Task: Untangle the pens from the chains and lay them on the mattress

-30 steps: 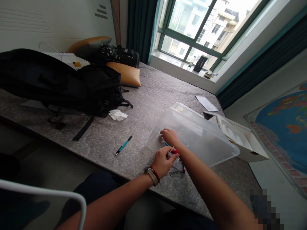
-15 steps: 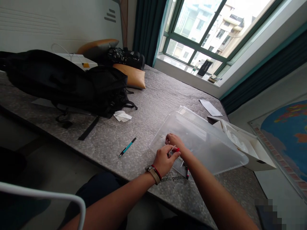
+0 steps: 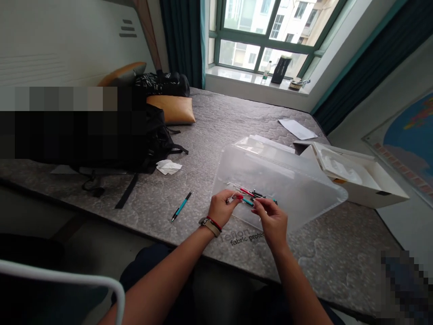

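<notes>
My left hand [image 3: 222,206] is closed in a pinch on a small red-tipped piece [image 3: 239,197], which looks like part of a pen. Beside it, my right hand [image 3: 274,221] has its thumb and fingertips pressed together. What they hold, if anything, I cannot make out. A short teal piece [image 3: 248,202] shows between the hands; which hand touches it, if either, is unclear. Just behind the fingertips, several pens and thin parts, one a red pen [image 3: 247,192], lie in a clear plastic bin [image 3: 294,180] tipped on its side. A teal pen [image 3: 181,206] rests on the mattress, left of my left hand.
A crumpled tissue [image 3: 169,167] and a black backpack [image 3: 157,135] are on the mattress [image 3: 216,122] to the left, near a tan cushion [image 3: 176,109]. An open white box [image 3: 358,180] stands at the right, with a paper sheet [image 3: 297,129] behind. A white curved rail [image 3: 67,277] is at lower left.
My right hand has drawn back from inside the bin and come beside my left hand, fingertips together. My left hand, with the red-tipped piece, has shifted slightly. The camera view has turned.
</notes>
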The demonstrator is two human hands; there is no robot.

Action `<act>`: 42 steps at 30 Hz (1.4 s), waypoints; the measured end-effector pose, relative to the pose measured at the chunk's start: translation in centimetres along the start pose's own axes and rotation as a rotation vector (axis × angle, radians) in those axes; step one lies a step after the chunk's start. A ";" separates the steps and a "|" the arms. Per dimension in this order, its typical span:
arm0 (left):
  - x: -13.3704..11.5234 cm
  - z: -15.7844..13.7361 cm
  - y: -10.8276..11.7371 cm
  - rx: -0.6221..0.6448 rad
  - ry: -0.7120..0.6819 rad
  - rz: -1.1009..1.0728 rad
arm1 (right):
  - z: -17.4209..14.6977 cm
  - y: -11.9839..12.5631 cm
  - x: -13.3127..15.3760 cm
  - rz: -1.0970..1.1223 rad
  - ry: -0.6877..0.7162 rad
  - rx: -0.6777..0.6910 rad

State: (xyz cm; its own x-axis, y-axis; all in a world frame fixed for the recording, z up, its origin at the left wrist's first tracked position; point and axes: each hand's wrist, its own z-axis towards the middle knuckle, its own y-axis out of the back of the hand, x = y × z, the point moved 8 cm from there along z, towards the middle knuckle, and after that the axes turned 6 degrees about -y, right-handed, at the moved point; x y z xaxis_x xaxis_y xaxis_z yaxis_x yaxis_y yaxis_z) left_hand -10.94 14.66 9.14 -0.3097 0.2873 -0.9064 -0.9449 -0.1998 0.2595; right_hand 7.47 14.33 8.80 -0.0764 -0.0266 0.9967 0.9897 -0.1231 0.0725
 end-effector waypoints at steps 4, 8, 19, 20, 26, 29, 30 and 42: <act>-0.6 0.2 -0.2 0.018 -0.048 0.015 | -1.7 -0.6 4.1 -0.151 0.217 0.047; -0.8 0.1 -0.8 0.040 -0.044 0.031 | -2.7 -1.0 5.3 -0.250 0.325 0.035; -1.3 -0.1 -1.2 0.077 -0.109 0.092 | -3.0 -0.7 5.7 -0.314 0.447 -0.054; -1.3 -0.1 -1.2 0.078 -0.114 0.087 | -3.0 -0.8 5.7 -0.310 0.449 -0.054; -1.5 -0.3 -1.4 0.098 -0.110 0.073 | -3.3 -1.3 5.6 -0.341 0.476 -0.049; -1.4 -0.4 -1.7 0.108 -0.098 0.071 | -3.3 -1.6 5.5 -0.359 0.503 -0.042; -1.5 -0.5 -1.8 0.109 -0.100 0.067 | -3.3 -1.6 5.5 -0.364 0.511 -0.045; -1.6 -0.5 -1.8 0.100 -0.149 0.068 | -3.4 -0.8 6.1 -0.406 0.571 -0.072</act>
State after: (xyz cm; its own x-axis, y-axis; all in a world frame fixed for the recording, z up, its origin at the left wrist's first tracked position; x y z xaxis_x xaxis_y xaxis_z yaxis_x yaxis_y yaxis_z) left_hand -8.73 14.09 10.01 -0.3788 0.4132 -0.8281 -0.9246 -0.1312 0.3575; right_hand 5.79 10.93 14.69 -0.5089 -0.4786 0.7155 0.8607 -0.2980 0.4128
